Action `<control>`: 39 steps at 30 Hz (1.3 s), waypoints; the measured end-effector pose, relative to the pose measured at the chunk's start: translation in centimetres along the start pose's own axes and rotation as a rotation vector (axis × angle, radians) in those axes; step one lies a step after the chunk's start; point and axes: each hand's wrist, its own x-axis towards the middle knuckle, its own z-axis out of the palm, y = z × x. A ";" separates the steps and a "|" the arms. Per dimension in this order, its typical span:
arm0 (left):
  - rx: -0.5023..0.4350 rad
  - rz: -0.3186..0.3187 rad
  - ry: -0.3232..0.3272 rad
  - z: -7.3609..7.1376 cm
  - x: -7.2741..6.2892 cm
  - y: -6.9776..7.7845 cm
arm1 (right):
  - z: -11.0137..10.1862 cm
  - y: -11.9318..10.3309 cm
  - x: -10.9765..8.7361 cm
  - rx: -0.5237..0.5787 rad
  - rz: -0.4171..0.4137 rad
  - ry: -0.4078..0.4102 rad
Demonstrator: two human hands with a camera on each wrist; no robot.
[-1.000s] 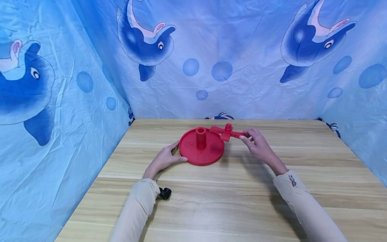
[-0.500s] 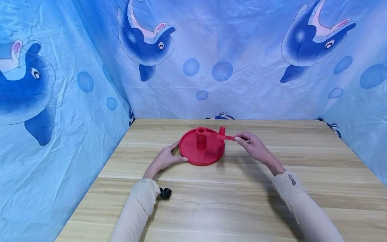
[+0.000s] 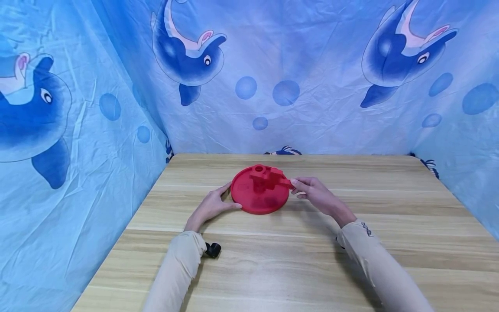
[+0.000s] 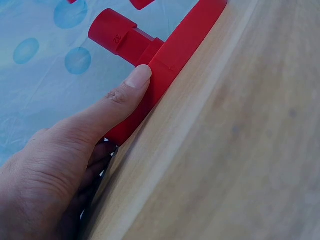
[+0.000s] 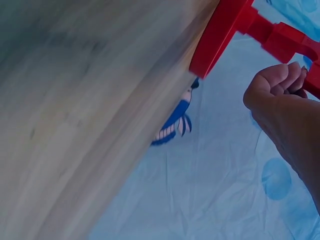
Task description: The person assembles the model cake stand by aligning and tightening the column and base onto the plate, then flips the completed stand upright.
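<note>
A red round base (image 3: 245,199) with a raised rim and a hollow upright post (image 4: 112,31) stands on the table. My left hand (image 3: 210,206) grips its left edge, the thumb (image 4: 140,77) on the near rim and the fingers behind. My right hand (image 3: 316,195) pinches one arm of a red cross-shaped piece (image 3: 276,175) at the base's right side. The piece is tilted and overlaps the post in the head view. In the right wrist view the curled fingers (image 5: 280,80) are right at the piece's arm. The piece's peg is hidden in the head view.
The wood-grain table (image 3: 273,268) reaches to a blue cloth backdrop (image 3: 312,121) with printed dolphins, which stands behind and on both sides. A small black device (image 3: 213,249) is at the left wrist. Cloth edging with blue print (image 3: 286,150) shows along the table's far edge.
My right hand has moved left and slightly nearer, carrying the red cross-shaped piece from beside the base to the post and turning it over. The left hand and base have stayed put.
</note>
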 end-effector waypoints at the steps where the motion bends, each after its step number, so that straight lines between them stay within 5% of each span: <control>1: 0.000 -0.001 0.000 0.0 0.0 0.0 | 0.2 0.0 0.1 0.036 0.011 -0.009; 6: 0.005 0.002 0.003 -0.1 0.0 -0.1 | 1.1 0.0 0.5 0.195 0.059 -0.038; 22: 0.023 0.019 -0.003 0.1 0.0 -0.2 | 3.5 0.2 2.8 0.452 0.172 -0.039; 39: 0.024 0.030 0.008 0.0 0.0 -0.2 | 4.7 -0.1 4.1 0.584 0.232 -0.013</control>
